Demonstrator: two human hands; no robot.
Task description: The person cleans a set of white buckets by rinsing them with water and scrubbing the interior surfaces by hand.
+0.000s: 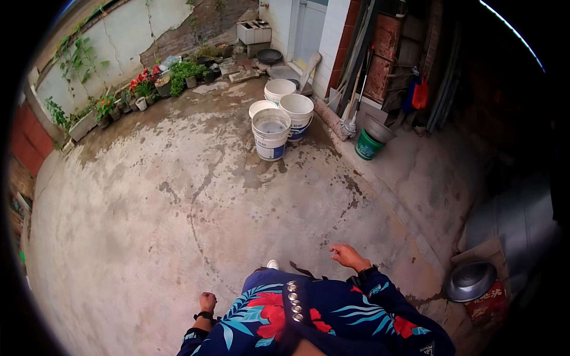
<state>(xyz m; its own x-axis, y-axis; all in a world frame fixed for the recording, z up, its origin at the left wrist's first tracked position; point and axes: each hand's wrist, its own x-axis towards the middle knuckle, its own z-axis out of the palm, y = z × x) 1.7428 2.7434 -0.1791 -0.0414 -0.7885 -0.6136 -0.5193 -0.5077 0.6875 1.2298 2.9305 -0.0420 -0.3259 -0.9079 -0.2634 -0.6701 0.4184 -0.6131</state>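
Note:
My left hand (208, 302) hangs low at my left side, its fingers curled in and nothing seen in it. On the right, my right hand (349, 256) is held out over the concrete, loosely bent and with nothing in it. Neither hand touches an object. Ahead of me stands a cluster of white plastic buckets. The nearest bucket (270, 135) has a blue label and a grey interior. Close behind it are a right-hand bucket (299, 122) with a wire handle, a rear bucket (278, 90), and a smaller white bucket (260, 107), partly hidden.
Potted plants (144, 84) line the far wall. A mop (349, 127) leans by a raised concrete edge (401, 213), near a green bucket (368, 146). To my right, a metal basin (470, 280) rests beside a red bag (489, 302). Wet patches mark the concrete floor (133, 213).

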